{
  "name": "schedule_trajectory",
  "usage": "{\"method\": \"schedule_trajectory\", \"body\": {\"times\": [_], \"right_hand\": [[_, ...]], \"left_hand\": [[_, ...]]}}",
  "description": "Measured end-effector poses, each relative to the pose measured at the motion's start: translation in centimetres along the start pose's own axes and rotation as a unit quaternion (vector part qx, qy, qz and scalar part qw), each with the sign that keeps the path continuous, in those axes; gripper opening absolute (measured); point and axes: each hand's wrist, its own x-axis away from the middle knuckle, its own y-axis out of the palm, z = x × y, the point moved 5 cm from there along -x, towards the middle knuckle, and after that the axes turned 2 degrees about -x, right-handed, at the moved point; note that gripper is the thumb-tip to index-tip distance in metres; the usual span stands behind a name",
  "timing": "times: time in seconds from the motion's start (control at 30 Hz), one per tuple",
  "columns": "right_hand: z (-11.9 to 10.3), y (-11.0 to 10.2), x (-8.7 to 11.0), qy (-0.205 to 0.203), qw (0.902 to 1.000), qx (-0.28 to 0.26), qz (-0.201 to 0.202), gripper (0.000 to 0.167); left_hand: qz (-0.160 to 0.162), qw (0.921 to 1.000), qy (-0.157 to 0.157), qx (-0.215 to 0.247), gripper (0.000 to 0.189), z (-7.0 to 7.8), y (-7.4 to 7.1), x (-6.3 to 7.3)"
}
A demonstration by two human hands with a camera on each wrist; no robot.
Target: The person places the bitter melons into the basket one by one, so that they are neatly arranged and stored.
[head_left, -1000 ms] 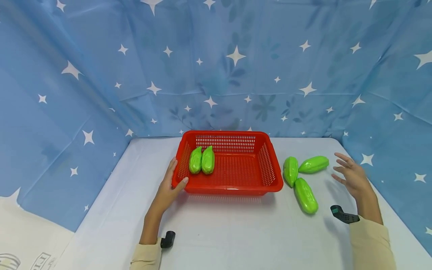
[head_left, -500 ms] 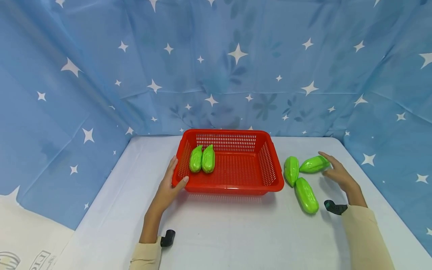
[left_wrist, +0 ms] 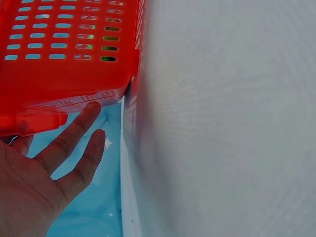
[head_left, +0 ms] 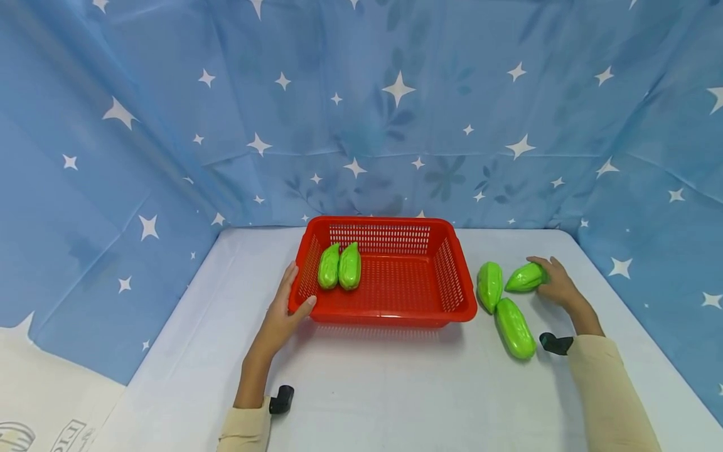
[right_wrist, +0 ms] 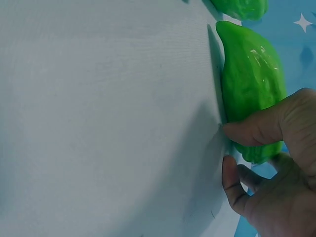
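Note:
A red plastic basket [head_left: 395,319] with slotted walls stands mid-table. Two glossy green gourd-like vegetables [head_left: 349,267] lie side by side in its left end. My left hand [head_left: 279,317] touches the basket's left front corner, thumb at the front rim and fingers extended along the side; the left wrist view shows straight, spread fingers [left_wrist: 81,163]. To the right of the basket, my right hand [head_left: 559,285] grips the blunt end of a green gourd [right_wrist: 252,74]. Its thumb lies across the gourd, with other fingers partly hidden around the end. The pointed tip faces left.
Two more green gourds lie near the basket's right side, one upright in view [head_left: 489,287] and one slanting towards the front [head_left: 516,329]. A white cloth covers the table [head_left: 384,389]. A blue star-patterned curtain [head_left: 361,113] encloses the back and sides.
My right hand has moved left from the table's right side onto the far-right gourd, and its fingers have closed around the end. My left hand has stayed at the basket corner.

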Motion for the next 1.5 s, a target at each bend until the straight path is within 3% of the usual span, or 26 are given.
{"method": "schedule_trajectory", "body": {"times": [0.47, 0.73, 1.0, 1.5], "right_hand": [[0.1, -0.5, 0.4, -0.025, 0.9991, 0.022, 0.025, 0.070], [0.5, -1.0, 0.5, -0.048, 0.9978, 0.030, 0.032, 0.075], [0.7, -1.3, 1.2, -0.017, 0.9994, 0.019, 0.025, 0.077], [0.9, -1.8, 2.2, 0.040, 0.9979, -0.003, 0.051, 0.082]], "left_hand": [[0.000, 1.0000, -0.004, 0.003, 0.081, 0.1, 0.0, 0.0], [0.002, 1.0000, -0.001, 0.002, 0.081, -0.2, 0.0, -0.1], [0.002, 1.0000, -0.004, -0.002, 0.081, -0.1, 0.0, -0.1], [0.003, 1.0000, -0.001, 0.006, 0.081, 0.1, 0.0, -0.1]]}}
